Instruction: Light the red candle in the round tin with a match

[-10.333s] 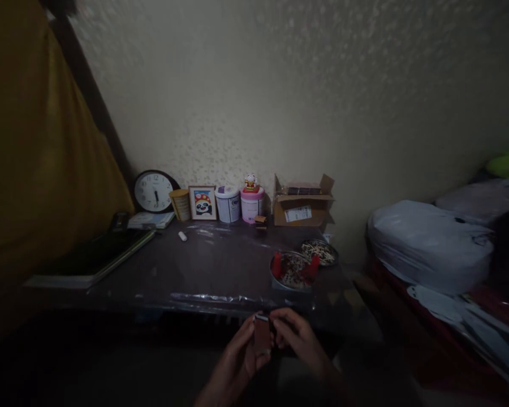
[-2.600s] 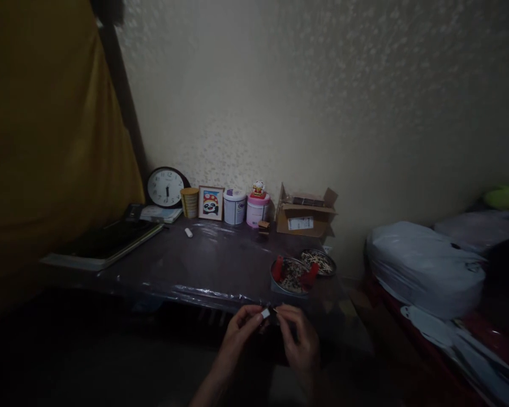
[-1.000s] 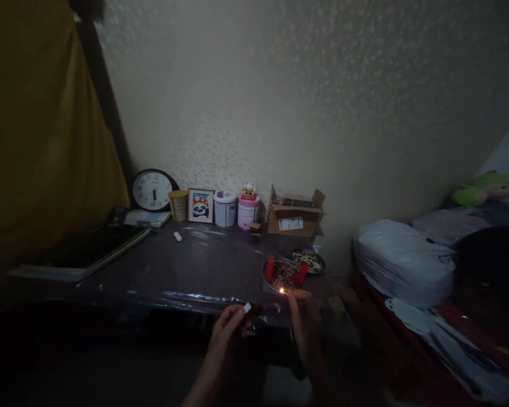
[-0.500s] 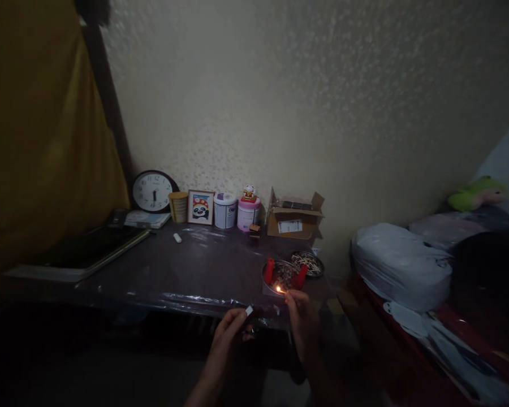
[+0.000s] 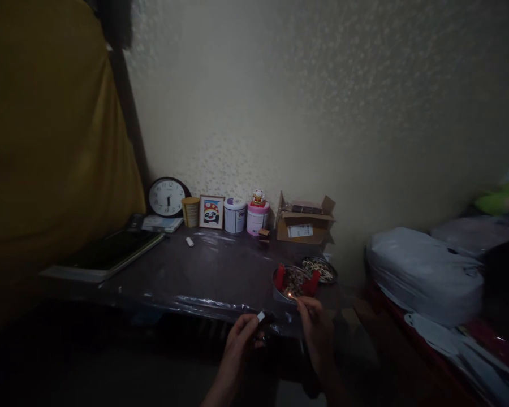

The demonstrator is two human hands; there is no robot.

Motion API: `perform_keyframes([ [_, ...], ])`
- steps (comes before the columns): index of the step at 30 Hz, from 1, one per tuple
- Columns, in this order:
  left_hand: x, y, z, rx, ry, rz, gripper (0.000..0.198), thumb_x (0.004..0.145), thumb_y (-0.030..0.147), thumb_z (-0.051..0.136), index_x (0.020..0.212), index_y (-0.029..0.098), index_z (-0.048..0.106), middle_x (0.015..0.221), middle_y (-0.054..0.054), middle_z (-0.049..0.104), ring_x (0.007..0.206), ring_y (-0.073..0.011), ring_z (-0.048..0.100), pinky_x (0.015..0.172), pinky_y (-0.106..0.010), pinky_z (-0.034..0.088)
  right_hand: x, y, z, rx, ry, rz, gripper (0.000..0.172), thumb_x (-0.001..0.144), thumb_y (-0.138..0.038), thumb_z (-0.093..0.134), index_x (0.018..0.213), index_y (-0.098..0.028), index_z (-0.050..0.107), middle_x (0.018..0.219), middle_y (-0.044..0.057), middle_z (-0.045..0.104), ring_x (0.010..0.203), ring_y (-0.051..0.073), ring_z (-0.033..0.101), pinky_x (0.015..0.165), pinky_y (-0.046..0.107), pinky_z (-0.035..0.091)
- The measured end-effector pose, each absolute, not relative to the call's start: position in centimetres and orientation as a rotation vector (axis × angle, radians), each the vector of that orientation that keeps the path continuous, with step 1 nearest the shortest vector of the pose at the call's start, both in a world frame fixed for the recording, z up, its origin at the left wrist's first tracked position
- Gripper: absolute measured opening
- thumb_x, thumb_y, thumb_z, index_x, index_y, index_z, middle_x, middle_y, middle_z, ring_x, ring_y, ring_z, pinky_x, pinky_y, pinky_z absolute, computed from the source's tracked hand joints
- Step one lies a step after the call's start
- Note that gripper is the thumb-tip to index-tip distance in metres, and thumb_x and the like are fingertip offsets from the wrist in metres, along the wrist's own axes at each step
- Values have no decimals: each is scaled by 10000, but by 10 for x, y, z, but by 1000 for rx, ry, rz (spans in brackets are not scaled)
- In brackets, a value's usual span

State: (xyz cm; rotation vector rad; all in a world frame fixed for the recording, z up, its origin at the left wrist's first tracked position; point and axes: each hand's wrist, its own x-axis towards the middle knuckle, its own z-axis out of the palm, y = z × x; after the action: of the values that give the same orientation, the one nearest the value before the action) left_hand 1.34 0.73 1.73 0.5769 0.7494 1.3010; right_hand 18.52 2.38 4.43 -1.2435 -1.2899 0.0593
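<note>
My right hand pinches a matchstick with a small glowing flame at its left tip. The flame is beside the near rim of a round dish holding small dark and pale bits, with two red upright pieces at its sides. Lower and to the left, my left hand is closed round a small matchbox; its white end shows, while the rest is dark and partly hidden by my fingers. Behind the dish stands a second round dish full of matchsticks.
A plastic-covered table carries a clock, a yellow cup, a framed panda picture, two tins and an open cardboard box along the wall. White bags lie to the right.
The match flame has shrunk to a small glow. The whole view has shifted, so things sit farther right and slightly lower; both hands keep their grip.
</note>
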Motion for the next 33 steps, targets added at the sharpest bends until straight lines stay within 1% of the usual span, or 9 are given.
perform_keyframes([
  [4,15,10,12,595,753,1321,258,635,380,732,712,163,614,612,20,596,561,-97,547,516,-192,413,185,23,47,-1234,-1273,88,224,770,-405,547,731,-197,619,700,28,682,637,181,641,616,289,511],
  [9,15,12,9,572,765,1312,286,598,395,750,694,164,611,599,28,586,557,-99,535,512,-195,408,183,22,53,-1266,-1226,178,224,736,-414,579,722,-194,620,700,28,680,641,185,638,621,290,503],
  [13,14,10,16,586,791,1282,295,587,414,749,694,172,618,604,30,597,572,-99,534,543,-202,419,182,26,56,-1250,-1146,288,239,708,-431,613,724,-192,615,685,20,681,631,182,636,590,279,499],
  [16,14,8,21,610,792,1274,277,611,411,733,705,173,627,627,25,607,601,-99,538,557,-196,416,183,30,59,-1209,-1105,351,216,700,-407,634,730,-194,615,675,13,682,629,179,639,588,276,504],
  [20,14,7,17,613,764,1269,251,653,398,708,744,176,632,645,20,614,607,-97,542,559,-194,414,186,37,66,-1147,-1065,396,196,684,-382,662,722,-196,615,679,10,680,660,178,642,623,284,514],
  [25,16,9,12,572,745,1281,271,622,391,737,742,175,627,648,20,613,600,-102,551,551,-201,419,186,47,75,-1073,-1018,445,246,634,-397,704,717,-182,616,661,17,671,602,168,626,572,278,509],
  [33,17,11,12,536,747,1263,301,586,408,759,711,175,616,629,30,604,581,-96,549,539,-195,414,181,64,89,-1006,-1014,449,254,644,-412,688,715,-175,627,637,12,647,596,151,602,571,264,493],
])
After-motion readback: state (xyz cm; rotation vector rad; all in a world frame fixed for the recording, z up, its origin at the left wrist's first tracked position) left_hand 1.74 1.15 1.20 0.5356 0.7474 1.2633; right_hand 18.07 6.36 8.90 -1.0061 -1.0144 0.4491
